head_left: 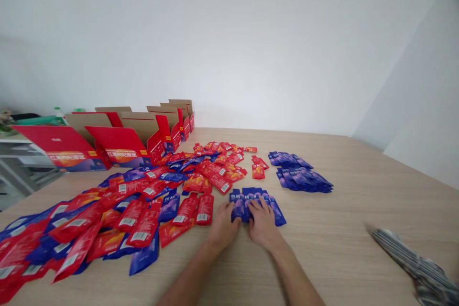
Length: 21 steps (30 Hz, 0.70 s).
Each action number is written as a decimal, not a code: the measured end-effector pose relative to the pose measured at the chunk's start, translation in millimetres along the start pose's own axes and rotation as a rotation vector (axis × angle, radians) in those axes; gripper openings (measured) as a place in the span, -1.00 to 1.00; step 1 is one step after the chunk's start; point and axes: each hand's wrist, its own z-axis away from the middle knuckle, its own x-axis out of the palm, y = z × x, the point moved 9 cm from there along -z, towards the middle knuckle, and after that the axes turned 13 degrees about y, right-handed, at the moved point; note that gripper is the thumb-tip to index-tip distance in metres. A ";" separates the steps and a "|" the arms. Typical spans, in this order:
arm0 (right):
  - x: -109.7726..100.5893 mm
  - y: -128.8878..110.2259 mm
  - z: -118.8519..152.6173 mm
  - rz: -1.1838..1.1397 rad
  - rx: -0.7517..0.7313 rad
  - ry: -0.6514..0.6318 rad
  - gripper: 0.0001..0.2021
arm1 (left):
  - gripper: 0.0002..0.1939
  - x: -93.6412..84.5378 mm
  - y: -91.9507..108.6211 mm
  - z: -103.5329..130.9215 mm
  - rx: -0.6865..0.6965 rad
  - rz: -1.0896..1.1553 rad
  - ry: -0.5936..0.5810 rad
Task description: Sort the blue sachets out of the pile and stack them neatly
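A short overlapping row of blue spouted pouches [277, 211] lies flat on the table in front of me. My left hand [224, 225] is closed around the left end of this row, with its thumb along the lower edge. Bent over the middle of the row, my right hand [264, 222] has its fingers on top and its thumb at the near edge. Just left of my hands lie red pouches [205, 209] with white barcode labels. What is under my fingers is partly hidden.
Mixed red and blue pouches [143, 222] spread over the table's left side. Open red cardboard boxes [122, 146] stand behind them. Stacked blue pouches [304, 180] lie at right, beyond my hands. A blurred striped cloth shape [412, 258], possibly a sleeve, enters at lower right. A wall rises behind.
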 end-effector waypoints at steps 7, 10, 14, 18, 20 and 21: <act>7.5 3.4 2.5 0.003 0.031 -0.103 -0.34 | -0.43 3.0 7.8 6.8 0.106 -0.248 -0.071; 4.8 2.7 2.9 -0.014 0.037 -0.105 -0.29 | -0.43 4.2 8.5 8.8 0.110 -0.270 -0.073; 4.7 0.7 4.0 0.005 0.004 -0.111 -0.33 | -0.45 4.2 11.3 10.6 0.149 -0.293 -0.025; 7.4 1.3 3.2 0.052 -0.007 -0.115 -0.41 | -0.46 5.9 14.4 12.9 0.199 -0.308 0.010; 7.3 0.8 2.4 0.063 -0.005 -0.107 -0.41 | -0.47 6.1 14.4 13.6 0.210 -0.316 0.016; 7.2 0.5 2.2 0.067 -0.002 -0.106 -0.42 | -0.47 4.5 14.0 13.5 0.210 -0.319 0.025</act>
